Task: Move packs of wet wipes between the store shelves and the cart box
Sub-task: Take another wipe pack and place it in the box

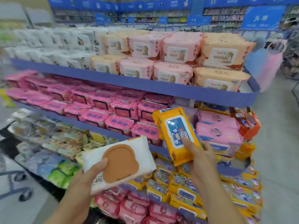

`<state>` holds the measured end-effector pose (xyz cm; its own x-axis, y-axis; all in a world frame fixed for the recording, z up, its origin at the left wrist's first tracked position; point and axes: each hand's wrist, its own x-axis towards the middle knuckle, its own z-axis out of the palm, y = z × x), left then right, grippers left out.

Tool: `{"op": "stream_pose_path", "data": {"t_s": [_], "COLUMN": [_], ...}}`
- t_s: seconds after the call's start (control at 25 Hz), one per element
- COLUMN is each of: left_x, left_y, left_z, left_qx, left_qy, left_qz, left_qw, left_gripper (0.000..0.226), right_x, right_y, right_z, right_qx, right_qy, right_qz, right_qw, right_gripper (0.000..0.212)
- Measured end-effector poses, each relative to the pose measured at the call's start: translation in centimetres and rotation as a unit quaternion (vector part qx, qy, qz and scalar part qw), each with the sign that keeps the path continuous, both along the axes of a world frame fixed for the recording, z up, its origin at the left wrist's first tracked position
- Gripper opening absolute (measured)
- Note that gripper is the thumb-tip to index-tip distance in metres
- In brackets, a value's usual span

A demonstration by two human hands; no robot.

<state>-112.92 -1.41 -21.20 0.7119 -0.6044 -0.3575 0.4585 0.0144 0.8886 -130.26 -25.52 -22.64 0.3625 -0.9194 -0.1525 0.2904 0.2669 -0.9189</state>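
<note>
My left hand [90, 172] grips a white wipes pack with a brown lid [119, 161], thumb on top, held in front of the lower shelf. My right hand [199, 155] holds a yellow wipes pack with a blue and white lid [175, 133], thumb pressed on the lid, raised before the middle shelf [90, 126]. Both packs are in the air, apart from each other. The cart box is not in view.
The top shelf [145, 85] carries pink and peach baby-wipe packs, the middle one magenta packs. Below lie yellow, red, green and pale packs. A cart's wheels [24, 197] show at the lower left. A pink basket [268, 62] hangs at the shelf's right end.
</note>
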Motion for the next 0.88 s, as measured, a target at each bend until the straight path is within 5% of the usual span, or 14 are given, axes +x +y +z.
{"op": "stream_pose_path", "data": {"t_s": [0.12,0.24,0.44,0.64,0.88], "left_x": [1.1,3.4,7.7,15.6,24.4], "left_y": [6.9,14.1,26.7,41.9,57.8], "left_z": [0.8,-0.4,-1.6,-3.8,-3.9], "left_qx": [0.027,0.032,0.005,0.016,0.052], "left_qy": [-0.031,-0.036,-0.016,-0.020,-0.031], "left_qz": [0.086,0.169,0.285,0.389,0.470], "left_qw": [0.995,0.985,0.958,0.921,0.881], "left_gripper": [0.100,0.119,0.083,0.098,0.103], "right_x": [4.2,8.6,18.8,31.9,46.7], "right_y": [5.1,10.4,22.0,36.8,52.6], "right_z": [0.3,0.6,0.6,0.3,-0.8], "right_qx": [0.013,0.003,0.007,0.025,0.060], "right_qy": [0.001,-0.002,0.000,0.030,0.066], "right_qz": [0.069,0.163,0.280,0.360,0.442], "right_qw": [0.998,0.987,0.960,0.932,0.892], "right_gripper": [0.085,0.058,0.033,0.063,0.047]}}
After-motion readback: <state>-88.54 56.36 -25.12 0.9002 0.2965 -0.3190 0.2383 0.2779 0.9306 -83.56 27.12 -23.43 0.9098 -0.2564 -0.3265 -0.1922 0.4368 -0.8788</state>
